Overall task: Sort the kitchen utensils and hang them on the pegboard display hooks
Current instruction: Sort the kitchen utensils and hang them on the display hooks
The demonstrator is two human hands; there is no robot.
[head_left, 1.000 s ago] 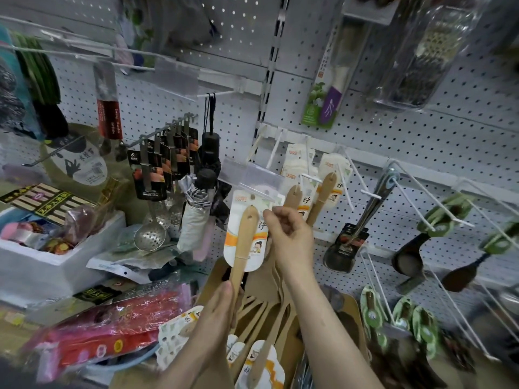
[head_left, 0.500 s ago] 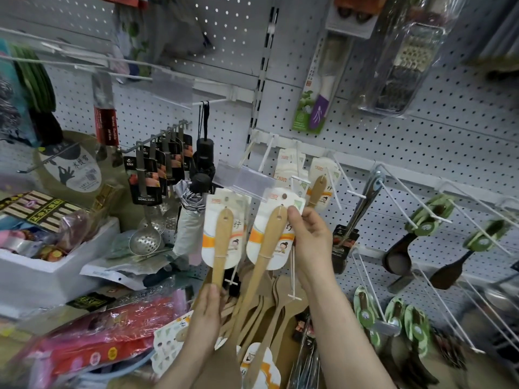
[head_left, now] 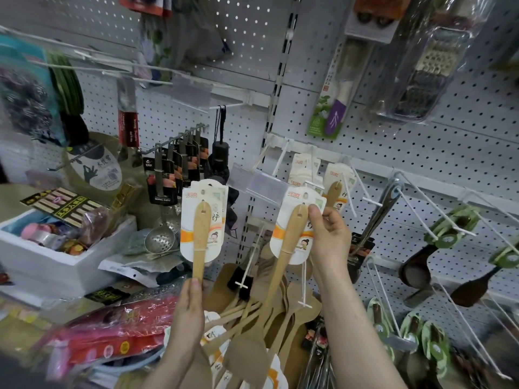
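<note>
Now | left grip [head_left: 188,300] pinches spatula [head_left: 201,234] handle from below (upright) | right grip [head_left: 330,238] pinches second spatula [head_left: 292,228] card top

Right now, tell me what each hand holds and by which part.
Left hand grips a carded wooden spatula by its shaft, below the card; right hand pinches a second spatula at its card's top.

Matt wooden spatulas [head_left: 289,242] on glossy paper cards (white metal pegboard [head_left: 421,153]).

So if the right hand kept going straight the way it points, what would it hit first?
Probably the carded wooden spatula hanging just above the right hand, then the pegboard behind it; depth is hard to judge.
</note>
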